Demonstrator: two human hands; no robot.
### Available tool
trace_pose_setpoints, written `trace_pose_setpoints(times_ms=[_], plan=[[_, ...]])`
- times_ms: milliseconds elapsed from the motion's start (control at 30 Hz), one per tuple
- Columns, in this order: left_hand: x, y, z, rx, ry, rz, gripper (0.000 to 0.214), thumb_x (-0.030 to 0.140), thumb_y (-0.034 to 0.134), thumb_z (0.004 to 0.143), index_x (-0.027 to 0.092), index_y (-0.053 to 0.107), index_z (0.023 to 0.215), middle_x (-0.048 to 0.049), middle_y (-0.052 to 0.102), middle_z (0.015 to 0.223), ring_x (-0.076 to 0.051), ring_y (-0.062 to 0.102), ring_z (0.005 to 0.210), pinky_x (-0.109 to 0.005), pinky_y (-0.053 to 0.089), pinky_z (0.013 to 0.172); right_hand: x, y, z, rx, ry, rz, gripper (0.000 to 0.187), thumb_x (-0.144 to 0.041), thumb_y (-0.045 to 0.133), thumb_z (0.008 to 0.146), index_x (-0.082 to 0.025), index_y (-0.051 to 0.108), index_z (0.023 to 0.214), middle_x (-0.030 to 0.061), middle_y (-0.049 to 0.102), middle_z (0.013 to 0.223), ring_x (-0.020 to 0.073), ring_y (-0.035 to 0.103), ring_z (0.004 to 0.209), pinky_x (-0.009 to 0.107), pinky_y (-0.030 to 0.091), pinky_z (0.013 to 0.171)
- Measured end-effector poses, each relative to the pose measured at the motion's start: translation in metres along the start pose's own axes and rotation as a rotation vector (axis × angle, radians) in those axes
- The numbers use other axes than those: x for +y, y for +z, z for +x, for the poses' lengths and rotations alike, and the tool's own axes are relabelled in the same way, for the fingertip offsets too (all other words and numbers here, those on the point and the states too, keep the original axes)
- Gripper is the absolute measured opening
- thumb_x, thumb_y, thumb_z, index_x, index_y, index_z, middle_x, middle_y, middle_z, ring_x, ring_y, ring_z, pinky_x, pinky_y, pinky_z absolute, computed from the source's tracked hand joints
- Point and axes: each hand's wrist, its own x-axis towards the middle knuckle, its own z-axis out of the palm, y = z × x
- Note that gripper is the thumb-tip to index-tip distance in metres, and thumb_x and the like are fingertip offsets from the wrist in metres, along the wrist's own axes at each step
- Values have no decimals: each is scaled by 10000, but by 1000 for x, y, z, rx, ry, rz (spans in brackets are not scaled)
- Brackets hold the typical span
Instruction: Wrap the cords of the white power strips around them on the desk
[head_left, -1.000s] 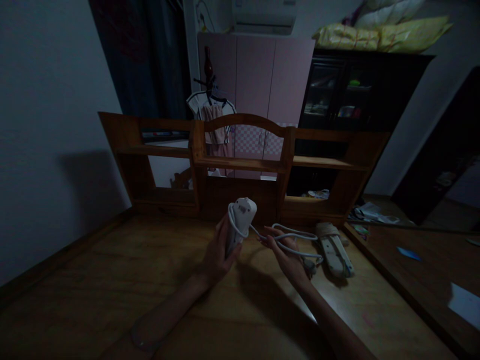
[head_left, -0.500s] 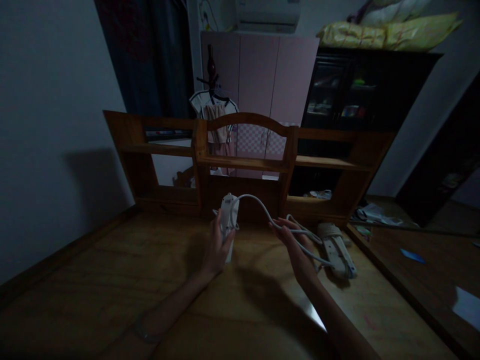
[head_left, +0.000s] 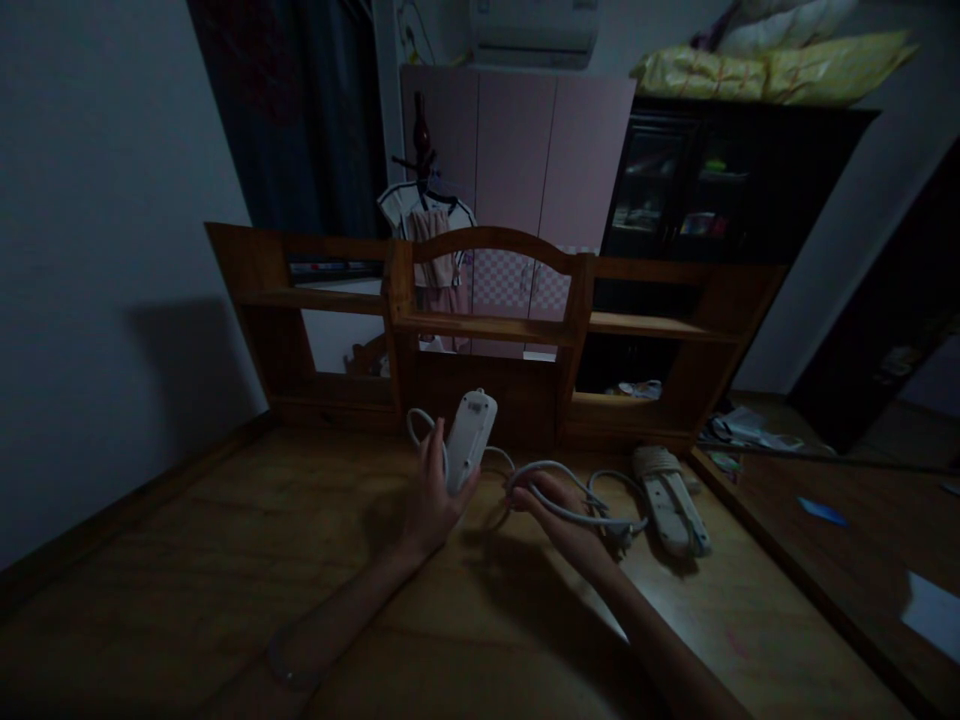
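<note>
My left hand (head_left: 433, 492) grips a white power strip (head_left: 469, 437) and holds it upright above the wooden desk (head_left: 225, 560). Its white cable (head_left: 570, 490) loops behind the strip on the left and runs right in coils. My right hand (head_left: 555, 512) is closed around that cable, just right of the strip and low over the desk. A second power strip (head_left: 670, 500) with its cord wound round one end lies flat on the desk to the right of my right hand.
A wooden shelf unit (head_left: 487, 330) stands along the back of the desk. Behind it are a pink wardrobe (head_left: 517, 150) and a dark glass-door cabinet (head_left: 697, 180). A lower surface at the right holds papers (head_left: 930, 610). The room is dim.
My right hand has dropped from a raised position to near the desk, pulling the cable arc down into coils. The strip in my left hand has tilted and turned.
</note>
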Motion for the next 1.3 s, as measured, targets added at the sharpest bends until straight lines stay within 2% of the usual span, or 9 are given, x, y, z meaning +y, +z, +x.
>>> trace_pose_setpoints(times_ms=[133,300,467,600,800,867,967,1133,1300], plan=[[9,-4,-1,-64,89,38,827,343,585,824,221,87,1473,-121,177,1519,-262,204,1394,-439,256,1115,7,2,-1,-34,20,-15,238,-418,565,876,-209,644,958,41,621,892,196,617,814,329,517,734],[14,-6,-3,-137,143,64,895,352,609,800,209,40,1476,-132,166,1525,-278,226,1385,-439,312,1087,13,1,-2,-47,24,-122,245,-416,581,867,-192,647,939,50,631,900,202,618,831,328,508,742],[15,-7,-4,-147,144,85,902,358,611,797,209,36,1476,-138,152,1527,-282,212,1389,-438,344,1066,19,0,-3,-82,-2,-203,264,-407,591,858,-194,639,1007,42,630,913,200,599,847,321,487,749],[13,-6,-3,-123,135,73,896,346,607,798,210,39,1477,-135,160,1524,-280,217,1387,-439,332,1073,27,2,-4,-103,-11,-252,239,-382,601,849,-203,632,1005,12,596,823,165,562,754,269,452,654],[8,-3,-3,-109,124,36,893,352,616,799,220,49,1477,-124,163,1526,-273,191,1395,-453,261,1110,21,7,-7,-57,-40,-153,424,-251,564,860,-245,439,1265,-36,555,775,118,510,644,224,415,572],[6,-2,-3,-97,108,34,888,354,619,798,220,62,1476,-124,169,1524,-272,189,1395,-453,247,1116,17,8,-8,-24,-41,-120,450,-237,546,863,-245,397,1287,-22,583,827,129,542,680,240,446,601],[4,1,-3,-63,87,25,873,348,613,803,222,69,1475,-123,181,1519,-270,195,1393,-454,241,1119,15,8,-9,10,-30,-138,403,-255,564,850,-228,446,1235,26,626,933,171,599,806,291,490,688],[0,3,-3,-43,50,17,841,354,593,818,224,82,1473,-123,180,1516,-268,207,1391,-454,260,1109,23,3,-9,-39,-13,-197,385,-319,569,851,-229,522,1223,84,629,1113,242,604,989,380,507,794],[-5,5,-4,-53,46,25,844,366,600,812,218,95,1473,-121,198,1507,-262,220,1385,-444,258,1113,33,5,-12,-34,-66,-218,432,-345,626,821,-222,551,1229,93,645,1116,257,607,1011,417,495,853]])
